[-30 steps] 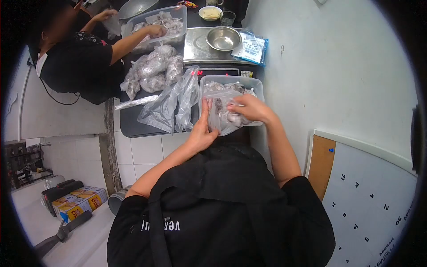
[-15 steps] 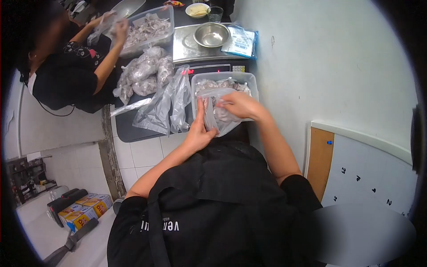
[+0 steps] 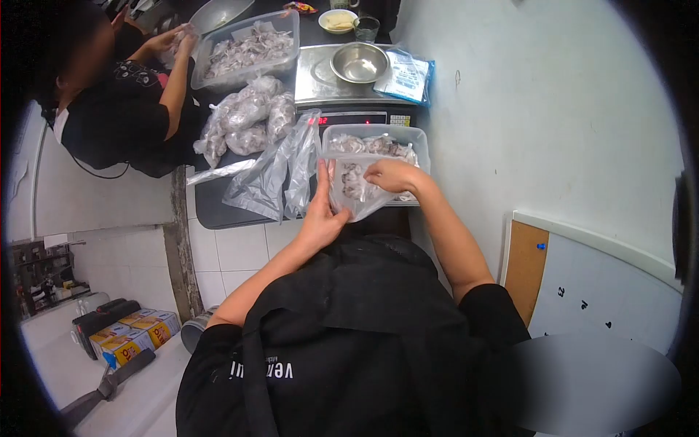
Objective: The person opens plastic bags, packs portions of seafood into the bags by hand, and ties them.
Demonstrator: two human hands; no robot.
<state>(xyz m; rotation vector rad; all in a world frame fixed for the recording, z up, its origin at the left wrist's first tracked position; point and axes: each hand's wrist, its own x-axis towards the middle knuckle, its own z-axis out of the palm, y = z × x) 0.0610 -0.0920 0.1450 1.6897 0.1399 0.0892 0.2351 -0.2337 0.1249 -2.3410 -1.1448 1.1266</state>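
Note:
My left hand (image 3: 322, 217) grips the left side of a clear plastic bag (image 3: 357, 209), its fingers upright along the film and the thumb across the front. Inside the bag lie pale grey-white pieces (image 3: 354, 182), perhaps seafood. My right hand (image 3: 393, 176) is at the bag's mouth with its fingers curled over the pieces; what they pinch is hidden. Behind and under the bag stands a clear plastic tub (image 3: 424, 142) with more such pieces (image 3: 371, 144). Loose empty plastic bags (image 3: 269, 178) lie just left of my left hand.
A weighing scale (image 3: 313, 80) carries a steel bowl (image 3: 360, 64) and a blue-white packet (image 3: 404, 76). Filled bags (image 3: 247, 116) and a large tub (image 3: 296, 36) stand left. A co-worker (image 3: 131, 109) handles a bag there. A wall (image 3: 510, 109) borders the right.
The bag's mouth is spread wider, showing more of the pieces inside. My right hand has shifted slightly right. The co-worker's hands have come together around a bag.

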